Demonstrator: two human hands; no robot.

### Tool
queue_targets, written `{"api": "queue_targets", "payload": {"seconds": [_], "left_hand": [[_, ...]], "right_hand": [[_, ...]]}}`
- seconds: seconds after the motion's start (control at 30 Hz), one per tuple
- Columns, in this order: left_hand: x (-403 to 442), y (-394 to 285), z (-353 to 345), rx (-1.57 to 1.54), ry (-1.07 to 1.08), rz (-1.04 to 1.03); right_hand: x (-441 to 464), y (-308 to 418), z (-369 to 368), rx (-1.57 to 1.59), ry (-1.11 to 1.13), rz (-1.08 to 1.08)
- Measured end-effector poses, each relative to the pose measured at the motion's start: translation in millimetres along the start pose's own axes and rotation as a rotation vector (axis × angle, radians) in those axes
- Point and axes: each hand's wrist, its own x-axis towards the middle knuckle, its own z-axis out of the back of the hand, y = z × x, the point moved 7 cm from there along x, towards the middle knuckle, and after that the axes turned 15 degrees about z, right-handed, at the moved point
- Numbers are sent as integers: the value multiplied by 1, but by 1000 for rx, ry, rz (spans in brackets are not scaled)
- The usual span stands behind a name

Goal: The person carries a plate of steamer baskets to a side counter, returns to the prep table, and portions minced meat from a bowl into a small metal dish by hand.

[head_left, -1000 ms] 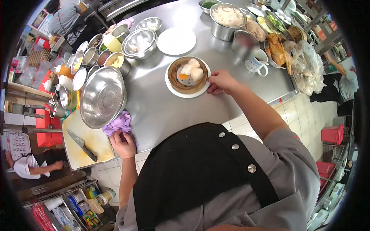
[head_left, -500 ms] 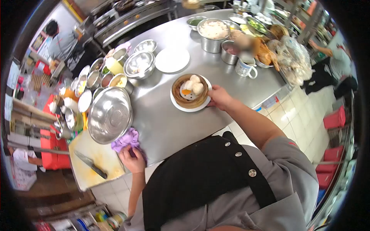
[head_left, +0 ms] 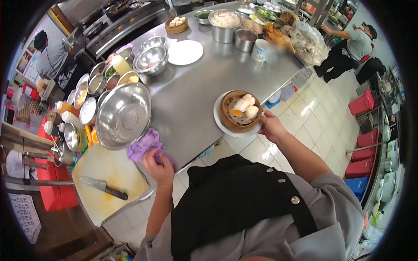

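Because the white plate [head_left: 218, 116] reaches past the edge of the steel counter [head_left: 183, 100], my right hand [head_left: 274, 127] grips it by the near right rim, fingers closed on it. I cannot tell whether its far side rests on the steel. That rim grip probably spares my fingers the wall of the bamboo steamer [head_left: 225, 114], which sits on the plate within its rim. Having the plate underneath likely gives me something flat and firm to hold. The pale dumplings [head_left: 251, 112] sit inside the steamer, on a perforated liner [head_left: 238, 118], beside an orange piece [head_left: 236, 112]; its wall should stop them sliding out.

My left hand [head_left: 160, 167] lies on the purple cloth [head_left: 143, 145] at the counter edge, fingers slightly bent; I cannot tell whether they pinch it. It may simply steady me there. Just beyond that hand stands the big perforated bowl [head_left: 126, 117]. Left of it, the knife [head_left: 103, 185] lies flat on the cutting board [head_left: 104, 165], its dark handle towards me, presumably for easy reach.
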Motion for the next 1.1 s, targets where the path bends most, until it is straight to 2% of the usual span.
{"api": "queue_targets", "payload": {"seconds": [0.1, 0.33, 0.4, 0.43, 0.47, 0.5, 0.53, 0.57, 0.63, 0.7, 0.73, 0.77, 0.8, 0.87, 0.9, 0.93, 1.0, 1.1], "left_hand": [[-1, -1, -2, 3, -16, -41], [-9, -18, -4, 63, -83, -191], [-15, -37, 1, 211, -109, -277], [-18, -46, -1, 67, 87, -206], [-39, -80, 6, 134, -2, -367], [-50, -49, -8, 136, -110, -381], [-60, -46, -27, 103, 30, -227], [-89, -64, -36, 187, -79, -462], [-146, -77, -74, 101, -28, -462], [-202, -74, -123, -128, 198, -431], [-228, -77, -150, -161, 240, -477], [-251, -83, -171, -239, 401, -609], [-268, -81, -196, -80, 604, -584], [-323, -111, -204, -164, 554, -739], [-342, -128, -210, -25, 665, -579], [-352, -142, -217, -116, 649, -622], [-367, -167, -233, -243, 617, -666], [-388, -196, -249, -290, 612, -676]], "right_hand": [[-39, -4, 26, 15, -25, -13], [-141, -31, 140, 128, -182, 11], [-172, -41, 182, 165, -213, 48], [-192, -44, 205, 182, -264, 72], [-216, -44, 233, 204, -346, 108], [-243, -42, 256, 141, -450, 105], [-265, -53, 288, 169, -524, 129], [-296, -45, 309, 185, -524, 149], [-357, -59, 365, 269, -694, 234], [-416, -78, 417, 327, -850, 261], [-448, -85, 445, 349, -907, 282], [-480, -97, 470, 338, -996, 314], [-514, -108, 495, 323, -1081, 341], [-589, -115, 527, 340, -1277, 384], [-628, -125, 547, 345, -1381, 406], [-665, -139, 570, 321, -1413, 471], [-747, -161, 592, 334, -1696, 423], [-856, -193, 608, 451, -1976, 597]]}}
